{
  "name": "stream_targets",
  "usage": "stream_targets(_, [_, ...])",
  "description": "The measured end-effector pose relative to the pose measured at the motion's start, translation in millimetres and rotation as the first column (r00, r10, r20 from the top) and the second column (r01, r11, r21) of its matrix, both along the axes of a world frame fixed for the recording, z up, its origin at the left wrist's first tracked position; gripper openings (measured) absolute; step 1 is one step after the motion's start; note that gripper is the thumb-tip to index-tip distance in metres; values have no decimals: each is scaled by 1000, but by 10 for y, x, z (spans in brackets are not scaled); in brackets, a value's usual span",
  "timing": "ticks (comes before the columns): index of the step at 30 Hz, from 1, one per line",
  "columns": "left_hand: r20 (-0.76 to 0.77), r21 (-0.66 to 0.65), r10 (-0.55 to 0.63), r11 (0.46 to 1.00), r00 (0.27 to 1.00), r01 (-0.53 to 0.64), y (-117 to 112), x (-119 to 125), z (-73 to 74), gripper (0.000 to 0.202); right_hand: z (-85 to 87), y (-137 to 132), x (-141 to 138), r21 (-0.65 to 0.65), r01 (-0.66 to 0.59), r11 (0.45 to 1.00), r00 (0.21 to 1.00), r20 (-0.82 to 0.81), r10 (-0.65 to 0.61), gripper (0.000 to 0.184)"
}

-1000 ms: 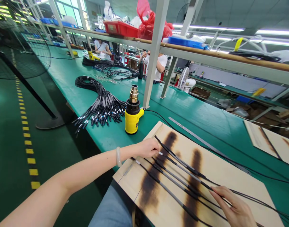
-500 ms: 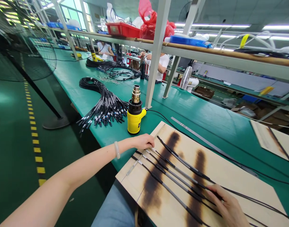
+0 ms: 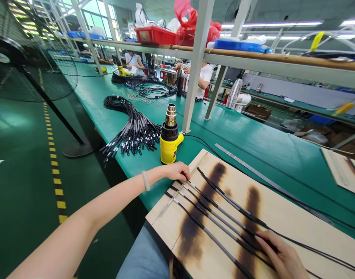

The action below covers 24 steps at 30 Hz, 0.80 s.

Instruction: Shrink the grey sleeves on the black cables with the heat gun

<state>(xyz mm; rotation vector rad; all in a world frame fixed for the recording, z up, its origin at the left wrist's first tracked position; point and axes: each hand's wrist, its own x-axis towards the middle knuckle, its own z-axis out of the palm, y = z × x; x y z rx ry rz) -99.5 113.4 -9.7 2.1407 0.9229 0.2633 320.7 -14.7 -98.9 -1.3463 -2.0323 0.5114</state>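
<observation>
Several black cables with grey sleeves lie side by side across a scorched wooden board (image 3: pixel 220 248). My left hand (image 3: pixel 179 171), a pale bangle on its wrist, pinches the end of one cable (image 3: pixel 202 193) at the board's left edge. Farther along that same cable, my right hand (image 3: pixel 282 252) has its fingers closed around it, low at the right. Beyond my right hand's cable lies a further pair of cables (image 3: pixel 223 195). Closest to me is another cable (image 3: pixel 206 232). A yellow heat gun (image 3: pixel 168 147) stands nozzle-up just past my left hand.
A large bundle of black cables (image 3: pixel 133 124) lies on the green table (image 3: pixel 247 135) behind the heat gun. A metal ruler (image 3: pixel 241 162) and a power cord run behind the board. A shelf post (image 3: pixel 194 77) rises from the table. Two people sit farther back. A floor fan (image 3: pixel 49 100) stands left.
The whole view has shifted slightly, so the scene sits a little farther right. Both hands keep their hold on the cable, with hardly any movement along the board.
</observation>
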Motion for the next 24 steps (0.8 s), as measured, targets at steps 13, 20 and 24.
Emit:
stream_targets(13, [-18,33,62,998,998,-62,83,-57,-67,20,57,33,-86,64,-16,998,1000,22,15,30])
stream_targets(20, [-120,145,93,987,988,-75,60,-18,-79,17,31,31,-101,29,-24,999,1000,17,23,31])
stream_targets(24, [-184,264,102,963,978,-51,0,31,-71,18,27,36,-94,29,-15,999,1000,22,14,31])
